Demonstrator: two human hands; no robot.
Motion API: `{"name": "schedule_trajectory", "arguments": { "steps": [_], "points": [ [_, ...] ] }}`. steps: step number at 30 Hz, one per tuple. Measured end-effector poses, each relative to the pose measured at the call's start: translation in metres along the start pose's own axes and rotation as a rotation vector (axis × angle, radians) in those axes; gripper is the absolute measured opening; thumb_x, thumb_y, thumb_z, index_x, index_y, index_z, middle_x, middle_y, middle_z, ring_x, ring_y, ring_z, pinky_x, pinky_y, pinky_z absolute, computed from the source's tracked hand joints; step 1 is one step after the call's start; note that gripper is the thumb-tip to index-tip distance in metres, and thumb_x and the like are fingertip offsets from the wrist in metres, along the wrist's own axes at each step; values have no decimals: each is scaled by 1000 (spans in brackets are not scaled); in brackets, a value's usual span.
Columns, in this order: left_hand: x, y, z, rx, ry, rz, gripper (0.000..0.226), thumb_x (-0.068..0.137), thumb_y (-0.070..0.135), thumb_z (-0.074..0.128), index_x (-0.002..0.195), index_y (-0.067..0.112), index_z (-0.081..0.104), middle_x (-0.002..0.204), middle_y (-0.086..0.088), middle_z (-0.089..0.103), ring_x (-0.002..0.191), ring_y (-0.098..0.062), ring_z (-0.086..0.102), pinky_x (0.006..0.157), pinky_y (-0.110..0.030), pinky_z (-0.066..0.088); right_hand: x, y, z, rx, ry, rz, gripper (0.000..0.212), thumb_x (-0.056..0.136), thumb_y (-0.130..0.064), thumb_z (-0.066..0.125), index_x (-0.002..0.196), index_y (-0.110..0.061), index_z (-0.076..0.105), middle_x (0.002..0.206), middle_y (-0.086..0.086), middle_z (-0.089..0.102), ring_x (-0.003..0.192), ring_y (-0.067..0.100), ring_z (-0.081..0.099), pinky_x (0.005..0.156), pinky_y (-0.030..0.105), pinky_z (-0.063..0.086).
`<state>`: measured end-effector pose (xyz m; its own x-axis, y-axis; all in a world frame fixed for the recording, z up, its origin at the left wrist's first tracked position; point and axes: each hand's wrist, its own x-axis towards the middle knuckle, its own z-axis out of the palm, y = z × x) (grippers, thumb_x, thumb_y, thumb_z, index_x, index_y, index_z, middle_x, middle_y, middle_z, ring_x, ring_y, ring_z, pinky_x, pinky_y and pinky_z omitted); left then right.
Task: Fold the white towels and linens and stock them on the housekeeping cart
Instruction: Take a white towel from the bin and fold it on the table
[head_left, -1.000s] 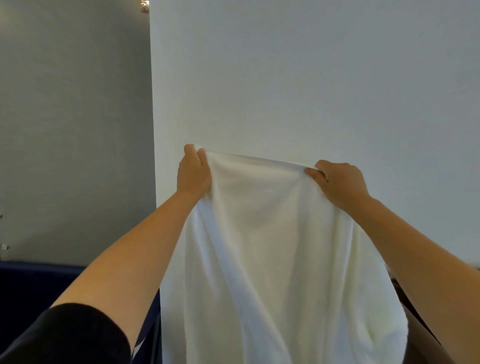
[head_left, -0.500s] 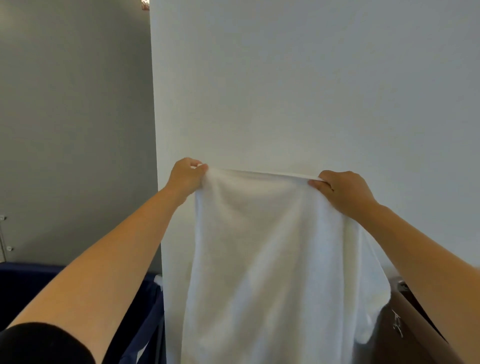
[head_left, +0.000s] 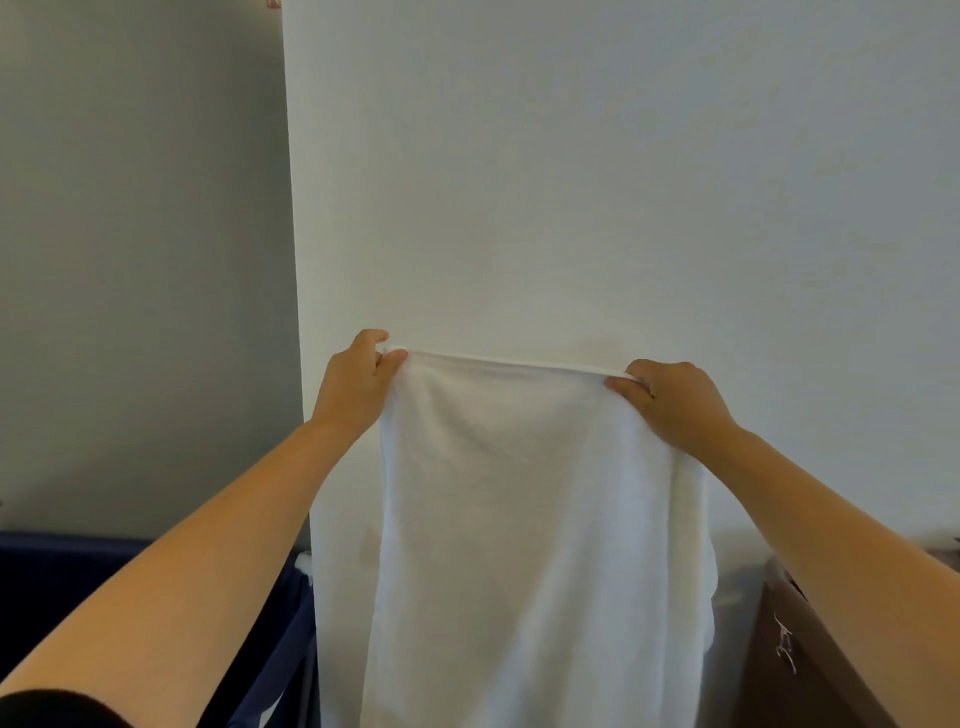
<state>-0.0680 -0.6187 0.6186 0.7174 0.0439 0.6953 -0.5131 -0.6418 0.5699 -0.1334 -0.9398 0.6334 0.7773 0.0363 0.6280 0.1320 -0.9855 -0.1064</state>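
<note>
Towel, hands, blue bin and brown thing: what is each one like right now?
White towel: held up by its top edge, hanging down, stretched between the hands.
Left hand: pinches the towel's top left corner.
Right hand: pinches the towel's top right corner.
Blue bin: low on the left; its inside is hidden.
Brown panel: low on the right; open or shut, cannot tell.

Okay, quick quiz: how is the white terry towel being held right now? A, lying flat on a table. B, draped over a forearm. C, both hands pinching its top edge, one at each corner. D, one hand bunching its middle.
C: the left hand and right hand each pinch a top corner of the white terry towel, which hangs down between them.
</note>
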Motion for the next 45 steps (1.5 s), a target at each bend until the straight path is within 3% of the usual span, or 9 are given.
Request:
{"name": "schedule_trajectory", "arguments": {
  "steps": [6, 14, 17, 20, 25, 30, 32, 37, 45],
  "points": [
    [1, -2, 4, -76, 3, -91, 23, 98, 29, 47, 99, 7, 54, 94, -1, 56, 87, -18, 50, 74, -27, 36, -6, -2, 5, 21, -27, -4, 45, 97, -40, 43, 61, -16, 33, 56, 0, 43, 61, 24, 45, 55, 33, 28],
    [4, 12, 3, -939, -144, -876, 19, 92, 11, 51, 73, 10, 54, 73, -6, 53, 66, -22, 51, 70, -35, 45, -18, -13, 17, 154, -87, 38, 46, 95, -43, 47, 61, -15, 35, 56, -1, 40, 58, 19, 42, 54, 27, 28],
    [3, 19, 3, -928, -121, -845, 13, 89, 19, 57, 78, 12, 59, 75, -3, 56, 72, -22, 53, 74, -31, 44, -27, -13, 30, 250, -133, 110, 46, 92, -44, 52, 61, -14, 39, 59, -1, 42, 61, 19, 43, 55, 28, 29],
    [-10, 23, 19, -411, -76, -489, 19, 83, 26, 68, 97, 16, 60, 99, 2, 57, 92, -19, 53, 80, -28, 41, -39, -17, 42, 240, -164, 116, 42, 93, -42, 53, 63, -13, 46, 60, -2, 45, 64, 19, 46, 55, 25, 30],
    [-61, 43, 57, 139, -430, 19, 37, 83, 44, 65, 113, 24, 58, 109, 0, 61, 99, -20, 57, 83, -30, 45, -48, -54, 55, 255, -251, 52, 42, 93, -39, 53, 61, -13, 45, 59, -2, 44, 60, 17, 44, 56, 28, 31],
    [-88, 57, 70, 110, -782, 119, 6, 81, 22, 60, 84, 17, 60, 81, 3, 61, 77, -16, 56, 65, -27, 42, -59, -73, 65, 404, -375, 4, 39, 93, -22, 53, 56, -21, 42, 58, -7, 43, 58, 10, 40, 54, 25, 29],
    [-88, 51, 72, 94, -799, 114, 25, 82, 18, 58, 61, 15, 45, 62, 3, 49, 61, -13, 45, 55, -27, 33, -65, -73, 70, 472, -382, 7, 42, 92, -24, 54, 54, -21, 40, 57, -6, 42, 55, 8, 38, 53, 24, 28],
    [-95, 44, 74, -182, -781, -60, 39, 73, 24, 60, 50, 18, 30, 49, 7, 29, 48, -10, 27, 47, -23, 22, -89, -68, 81, 919, -335, 205, 29, 92, -23, 59, 65, -16, 53, 53, -14, 46, 48, -1, 40, 49, 11, 33],
    [-88, 38, 58, -911, -750, -402, 31, 52, 17, 67, 44, 20, 38, 46, 4, 38, 40, -12, 39, 42, -18, 34, -120, -55, 94, 1119, -367, 300, 12, 88, -8, 63, 88, -16, 55, 85, -2, 59, 78, 11, 55, 77, 27, 48]
  ]
}}
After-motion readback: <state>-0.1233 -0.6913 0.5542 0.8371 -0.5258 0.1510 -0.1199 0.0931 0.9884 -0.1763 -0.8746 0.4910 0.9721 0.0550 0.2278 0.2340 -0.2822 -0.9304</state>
